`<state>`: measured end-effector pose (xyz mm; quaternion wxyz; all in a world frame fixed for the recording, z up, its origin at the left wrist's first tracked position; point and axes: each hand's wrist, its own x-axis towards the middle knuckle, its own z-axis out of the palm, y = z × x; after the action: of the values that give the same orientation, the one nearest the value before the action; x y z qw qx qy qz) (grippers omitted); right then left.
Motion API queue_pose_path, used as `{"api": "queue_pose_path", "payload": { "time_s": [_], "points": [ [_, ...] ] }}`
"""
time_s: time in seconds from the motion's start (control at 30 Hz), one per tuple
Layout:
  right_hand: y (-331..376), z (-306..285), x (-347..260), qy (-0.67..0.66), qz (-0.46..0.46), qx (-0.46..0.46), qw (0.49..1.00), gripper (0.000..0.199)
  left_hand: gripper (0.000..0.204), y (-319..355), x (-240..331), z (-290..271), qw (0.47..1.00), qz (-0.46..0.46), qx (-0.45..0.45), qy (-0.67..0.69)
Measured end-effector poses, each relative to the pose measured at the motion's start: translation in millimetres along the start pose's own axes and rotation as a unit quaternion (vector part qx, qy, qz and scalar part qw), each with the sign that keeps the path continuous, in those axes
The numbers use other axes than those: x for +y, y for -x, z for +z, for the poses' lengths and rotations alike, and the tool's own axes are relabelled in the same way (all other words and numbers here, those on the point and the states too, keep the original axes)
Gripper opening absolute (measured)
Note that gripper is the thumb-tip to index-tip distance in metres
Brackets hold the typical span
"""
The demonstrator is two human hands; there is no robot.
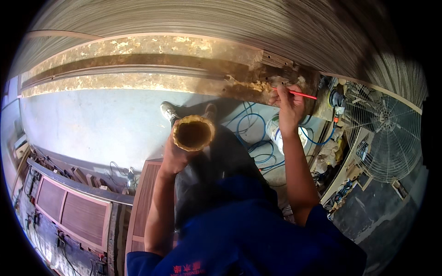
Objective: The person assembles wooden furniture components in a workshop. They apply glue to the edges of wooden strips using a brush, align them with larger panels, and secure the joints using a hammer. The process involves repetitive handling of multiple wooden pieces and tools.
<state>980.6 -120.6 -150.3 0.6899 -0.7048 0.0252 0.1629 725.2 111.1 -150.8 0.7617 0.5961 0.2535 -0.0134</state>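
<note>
My left hand (174,155) grips a round cup (194,133) with a yellow, paste-smeared rim and a dark inside, held over my knee. My right hand (290,108) reaches forward and holds a thin red-handled brush (301,94) against the end of a long wooden panel (138,60). Yellowish paste (258,85) covers the panel where the brush tip touches. The panel has a dark recessed strip between two mottled gold bands.
Blue hoses (258,138) coil on the concrete floor (92,124) near a white bucket (275,131). A caged floor fan (386,133) stands at the right. Brown framed door panels (73,209) lie at the lower left. My shoe (168,110) rests on the floor.
</note>
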Motion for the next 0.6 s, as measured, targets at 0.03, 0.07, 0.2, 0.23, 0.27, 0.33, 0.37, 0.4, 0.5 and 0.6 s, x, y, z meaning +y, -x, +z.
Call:
{"api": "queue_pose_path", "payload": {
  "time_s": [0.03, 0.07, 0.2, 0.23, 0.27, 0.33, 0.37, 0.4, 0.5, 0.6],
  "points": [
    [1, 0, -1, 0.014, 0.000, 0.016, 1.000, 0.015, 0.057, 0, -1, 0, 1.000, -0.002, -0.003, -0.011],
    [0, 0, -1, 0.037, 0.014, 0.049, 0.998, 0.015, 0.057, 0, -1, 0, 1.000, 0.005, -0.005, -0.018],
    [-3, 3, 1, 0.016, -0.024, -0.042, 0.999, 0.014, 0.075, 1, -3, 1, 0.999, -0.042, -0.015, -0.011],
    [-4, 3, 1, 0.029, -0.043, -0.023, 0.998, 0.014, 0.076, 1, -2, 1, 0.999, -0.033, -0.020, -0.008],
    [-4, 4, 2, 0.025, -0.054, -0.030, 0.998, 0.014, 0.076, 1, -2, 2, 1.000, -0.019, -0.015, -0.002],
    [-5, 6, 4, 0.015, -0.071, -0.027, 0.997, 0.014, 0.076, 1, -3, 2, 0.999, -0.047, -0.016, 0.006],
    [-6, 7, 5, 0.021, -0.037, -0.048, 0.998, 0.014, 0.076, 1, -3, 2, 0.997, -0.076, -0.011, 0.008],
    [-6, 8, 5, 0.027, -0.051, -0.033, 0.998, 0.014, 0.077, 1, -4, 2, 0.998, -0.053, -0.025, 0.016],
    [-6, 11, 6, 0.016, -0.074, -0.019, 0.997, 0.012, 0.078, 2, -6, 2, 0.999, -0.036, -0.033, 0.019],
    [-8, 15, 5, 0.053, -0.043, -0.065, 0.996, 0.013, 0.078, 2, -9, 2, 0.999, -0.035, -0.036, 0.018]
  ]
}}
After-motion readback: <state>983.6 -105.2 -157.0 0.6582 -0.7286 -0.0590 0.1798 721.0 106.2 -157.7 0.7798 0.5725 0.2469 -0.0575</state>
